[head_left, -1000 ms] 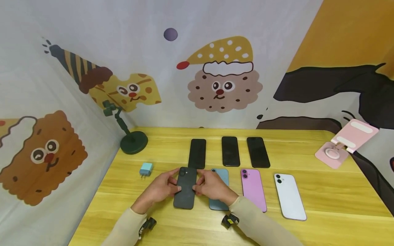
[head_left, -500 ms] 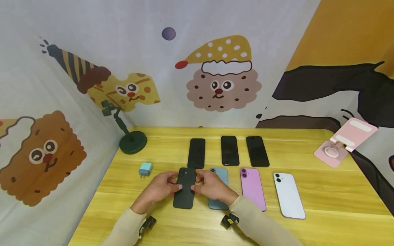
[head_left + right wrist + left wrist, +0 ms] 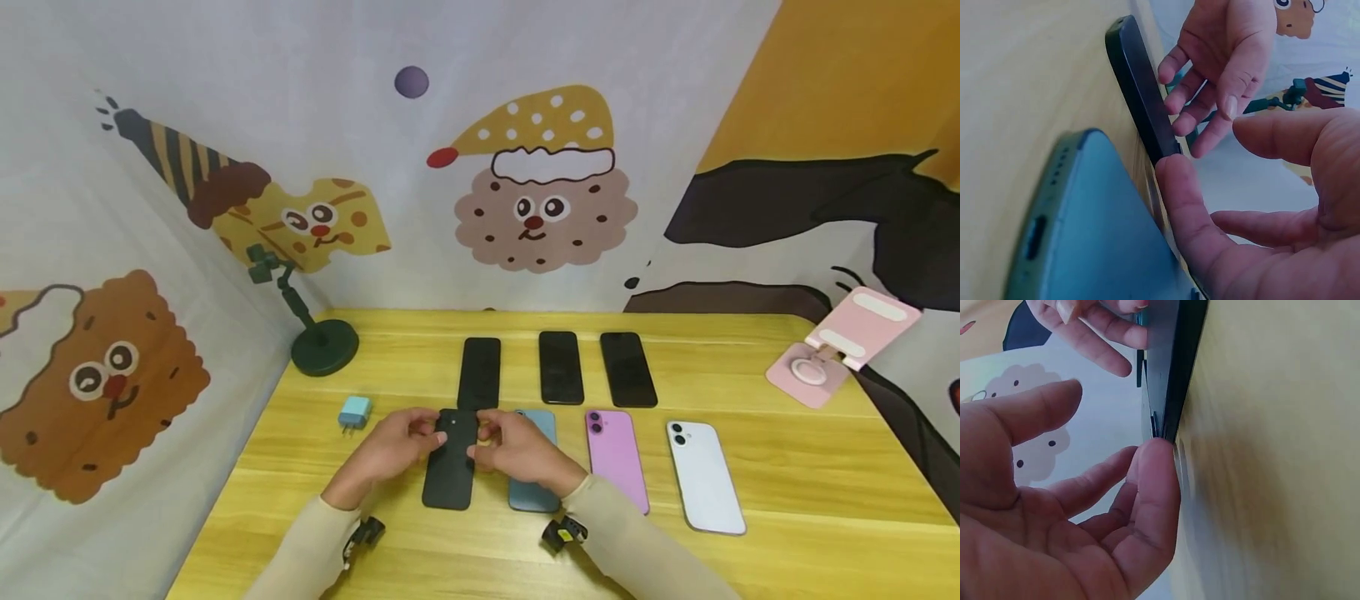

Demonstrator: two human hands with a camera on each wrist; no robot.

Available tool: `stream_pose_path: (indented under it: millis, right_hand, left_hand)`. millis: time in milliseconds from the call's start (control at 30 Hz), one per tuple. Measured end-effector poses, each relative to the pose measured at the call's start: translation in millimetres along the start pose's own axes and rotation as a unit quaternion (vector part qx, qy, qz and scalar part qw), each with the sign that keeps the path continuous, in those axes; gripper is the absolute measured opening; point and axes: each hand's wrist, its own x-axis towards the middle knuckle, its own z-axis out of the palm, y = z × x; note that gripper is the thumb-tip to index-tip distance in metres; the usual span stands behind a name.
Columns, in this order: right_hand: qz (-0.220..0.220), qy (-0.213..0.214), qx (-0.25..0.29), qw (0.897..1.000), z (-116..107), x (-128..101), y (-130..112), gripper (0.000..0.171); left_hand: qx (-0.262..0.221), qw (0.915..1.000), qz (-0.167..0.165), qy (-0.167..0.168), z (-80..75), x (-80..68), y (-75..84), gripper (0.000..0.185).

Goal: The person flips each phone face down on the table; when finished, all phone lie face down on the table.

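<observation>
black phone (image 3: 449, 475) on table (image 3: 288, 458) | left hand (image 3: 390, 448), right hand (image 3: 521, 450): grip relaxed, fingertips touching phone

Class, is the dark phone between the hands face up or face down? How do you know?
Face down: the dark phone shows its back uppermost, with a small pale dot near its top.

No text, label, brand, number or sign can be read in any view.

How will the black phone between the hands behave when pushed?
The black phone should stay rigid, judging by its straight, slab-like edges. Its broad, flat shape suggests sliding rather than rolling. Its smooth-looking surface may prove slippery.
</observation>
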Motion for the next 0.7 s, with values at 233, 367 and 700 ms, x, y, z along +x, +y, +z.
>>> stream_pose_path:
  millis: [233,367,700]
  right_hand:
    - [-0.023,0.02,0.025,0.999,-7,5,-1,0.064]
    - [-0.035,0.05,0.024,0.998,-15,13,0,0.057]
    - [-0.017,0.112,-0.01,0.993,-31,38,3,0.051]
  left_hand:
    - [-0.004,0.9996,0.026,0.01,-3.8,15.7,4.0,0.045]
    - [-0.008,0.9989,0.045,0.008,-3.5,27.6,7.4,0.044]
    - [-0.038,0.9988,0.03,0.004,0.1,51.4,17.8,0.053]
